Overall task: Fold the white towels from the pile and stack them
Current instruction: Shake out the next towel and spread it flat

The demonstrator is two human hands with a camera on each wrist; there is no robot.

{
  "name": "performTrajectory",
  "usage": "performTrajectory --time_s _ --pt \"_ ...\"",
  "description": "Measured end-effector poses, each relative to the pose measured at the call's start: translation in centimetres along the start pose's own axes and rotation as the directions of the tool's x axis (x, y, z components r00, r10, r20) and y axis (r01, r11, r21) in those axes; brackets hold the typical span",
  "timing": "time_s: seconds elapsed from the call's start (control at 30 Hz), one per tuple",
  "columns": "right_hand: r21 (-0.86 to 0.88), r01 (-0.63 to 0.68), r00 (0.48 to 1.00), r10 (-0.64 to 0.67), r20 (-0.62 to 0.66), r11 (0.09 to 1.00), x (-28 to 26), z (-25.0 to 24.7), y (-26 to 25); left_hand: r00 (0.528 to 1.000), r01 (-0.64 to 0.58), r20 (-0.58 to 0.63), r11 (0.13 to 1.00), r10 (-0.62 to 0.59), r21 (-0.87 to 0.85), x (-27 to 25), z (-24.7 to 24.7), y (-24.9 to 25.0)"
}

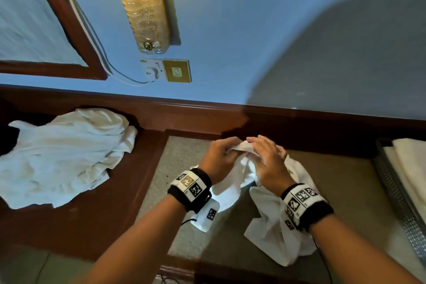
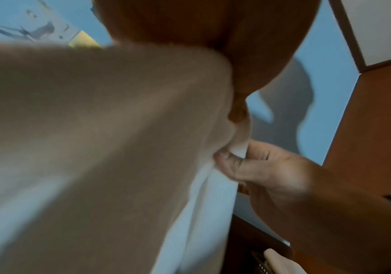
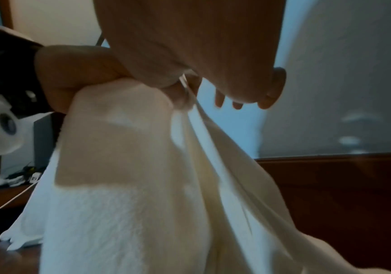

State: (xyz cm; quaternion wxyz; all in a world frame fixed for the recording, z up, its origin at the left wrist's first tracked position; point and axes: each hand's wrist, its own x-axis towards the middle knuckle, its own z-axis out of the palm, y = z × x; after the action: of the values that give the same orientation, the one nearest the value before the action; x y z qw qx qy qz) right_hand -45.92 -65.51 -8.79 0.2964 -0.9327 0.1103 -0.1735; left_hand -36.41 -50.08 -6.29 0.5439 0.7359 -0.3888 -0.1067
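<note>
Blue wall (image 1: 230, 30) rises behind our work surface, carrying a lit wall lamp (image 1: 140, 4), a switch plate (image 1: 177, 70) and a wood-framed panel (image 1: 46, 30) at the upper left. Below it runs a dark wooden ledge (image 1: 196, 115), and in front of us lies a speckled beige countertop (image 1: 175, 163).

We have our hands close together above the counter, both clamped on the top edge of one white towel (image 1: 272, 233). Our left hand (image 1: 219, 157) pinches the cloth between thumb and curled fingers; our right hand (image 1: 265, 159) grips the same bunched edge just beside it, with some of its fingers extended past the fabric in the right wrist view. The towel hangs down from our grip, crumpled, its lower part resting on the countertop between our forearms.

To our left, the pile of unfolded white towels (image 1: 64, 157) sits rumpled on the dark wood, well apart from our hands. At the far right, folded pale towels (image 1: 408, 163) lie in a perforated metal tray (image 1: 396, 200).

Both wrists wear black bands with square printed markers.
</note>
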Motion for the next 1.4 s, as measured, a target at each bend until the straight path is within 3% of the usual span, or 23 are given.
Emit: performTrajectory --time_s 0.07,0.1,0.17,0.27,0.33,0.4,0.43,0.5,0.57,0.63,0.73,0.83,0.87,0.93,1.03,1.13,1.23,1.3,1.4 --pt "0.026 0.011 0.996 -0.008 -0.085 1.0 0.4 -0.1 0.4 0.997 0.04 0.067 0.997 -0.045 0.061 -0.2 -1.3 -0.1" --pt "0.046 0.02 0.993 -0.015 -0.113 0.999 0.6 -0.4 0.4 0.986 0.096 0.12 0.984 -0.114 0.152 -0.4 -2.0 -0.7" --pt "0.196 0.0 0.989 0.029 -0.146 0.981 0.9 -1.6 0.4 0.928 0.228 0.18 0.878 -0.327 0.421 -1.3 -3.4 -2.6" --pt "0.335 -0.128 0.972 0.184 -0.142 0.934 0.8 -3.1 0.6 0.863 0.374 0.118 0.779 -0.491 0.504 -3.3 -5.0 -6.1" --pt "0.265 -0.256 0.949 0.294 -0.115 0.93 0.7 -2.9 1.5 0.88 0.427 0.037 0.824 -0.473 0.371 -4.1 -5.2 -6.9" --pt "0.131 -0.359 0.928 0.368 -0.053 0.924 0.3 -2.3 2.1 0.919 0.394 -0.063 0.899 -0.39 0.189 -4.1 -4.5 -6.3" --pt "0.042 -0.327 0.945 0.328 -0.01 0.944 0.0 -1.8 2.1 0.942 0.333 -0.086 0.932 -0.324 0.14 -3.8 -3.9 -5.7" --pt "-0.034 -0.118 0.984 0.122 0.127 0.992 -0.4 -0.9 1.3 0.982 0.19 -0.039 0.973 -0.186 0.129 -3.0 -2.6 -4.1" --pt "-0.048 0.061 0.974 -0.049 0.222 0.997 -0.2 0.0 0.0 0.997 0.058 0.039 0.988 -0.064 0.146 -2.5 -1.5 -2.5" --pt "0.042 0.078 0.973 -0.085 0.214 0.996 0.3 0.4 -0.9 0.999 -0.007 0.043 0.99 0.001 0.141 -2.0 -1.4 -1.5" --pt "0.32 -0.03 0.991 -0.013 0.132 0.947 0.7 -0.3 -0.8 0.998 0.039 0.043 0.957 -0.053 0.287 -2.0 -2.9 -2.3" --pt "0.347 -0.035 0.999 0.037 0.001 0.937 0.1 -1.6 0.1 0.959 0.189 0.088 0.84 -0.269 0.509 -3.4 -4.4 -4.5" --pt "0.336 -0.065 0.996 0.083 -0.039 0.94 0.1 -1.9 0.6 0.95 0.253 0.039 0.839 -0.309 0.481 -4.0 -4.6 -5.1" --pt "0.303 -0.169 0.975 0.204 -0.088 0.938 0.1 -2.1 1.3 0.936 0.351 -0.101 0.896 -0.336 0.27 -4.8 -4.5 -5.1" --pt "0.28 -0.218 0.963 0.254 -0.096 0.935 0.0 -1.3 1.5 0.922 0.318 -0.203 0.945 -0.328 -0.083 -4.3 -3.4 -3.5" --pt "0.298 -0.187 0.982 0.178 0.057 0.936 -0.3 -0.4 0.0 0.935 0.243 -0.228 0.96 -0.27 -0.137 -3.1 -1.9 -1.8" --pt "0.236 -0.167 0.974 0.123 0.19 0.957 -0.4 0.2 -1.3 0.955 0.207 -0.176 0.962 -0.238 -0.176 -2.7 -1.1 -0.8" --pt "0.256 -0.177 0.975 0.133 0.18 0.95 -0.5 0.3 -1.2 0.958 0.185 -0.183 0.964 -0.22 -0.189 -2.7 -1.4 -0.5" --pt "0.397 -0.211 0.972 0.148 0.183 0.893 -0.9 -0.2 -0.4 0.913 0.19 -0.31 0.95 -0.264 -0.249 -2.5 -2.9 -0.6"
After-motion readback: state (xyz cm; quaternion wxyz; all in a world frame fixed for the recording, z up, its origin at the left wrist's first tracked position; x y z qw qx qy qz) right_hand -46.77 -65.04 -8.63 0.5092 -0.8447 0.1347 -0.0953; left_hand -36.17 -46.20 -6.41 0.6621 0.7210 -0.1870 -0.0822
